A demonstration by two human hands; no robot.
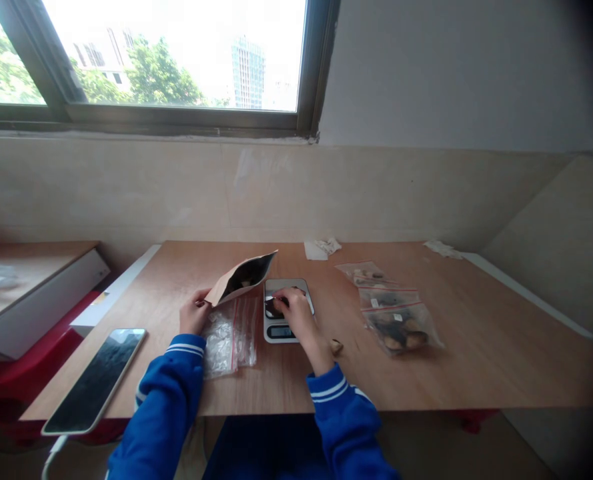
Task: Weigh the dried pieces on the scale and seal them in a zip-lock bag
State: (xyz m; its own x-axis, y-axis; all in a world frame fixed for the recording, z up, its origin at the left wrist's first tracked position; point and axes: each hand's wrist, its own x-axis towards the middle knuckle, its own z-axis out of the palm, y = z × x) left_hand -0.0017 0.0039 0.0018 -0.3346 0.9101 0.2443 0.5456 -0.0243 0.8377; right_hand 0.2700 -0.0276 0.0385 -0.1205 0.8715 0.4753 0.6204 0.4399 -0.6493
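Note:
My left hand (195, 312) is closed on the lower left corner of a brown paper pouch (222, 283), tilted with its dark mouth facing right; a few pale pieces show inside. Over a white digital kitchen scale (271, 337), my right hand (296, 310) pinches a dark brown piece (277, 306) that looks like a dried mushroom, at the scale's plate. My fingers partly cover it, so I cannot tell whether it rests on the plate. Below the pouch lie clear zip bags (226, 343) with red seals. A small tan piece (335, 346) sits right of the scale.
Filled zip bags (399, 323) of brown and tan pieces lie on the table (481, 333) to the right. A phone (96, 380) with a cable lies at the left edge. Crumpled tissue (327, 247) is near the wall, below a window (186, 60).

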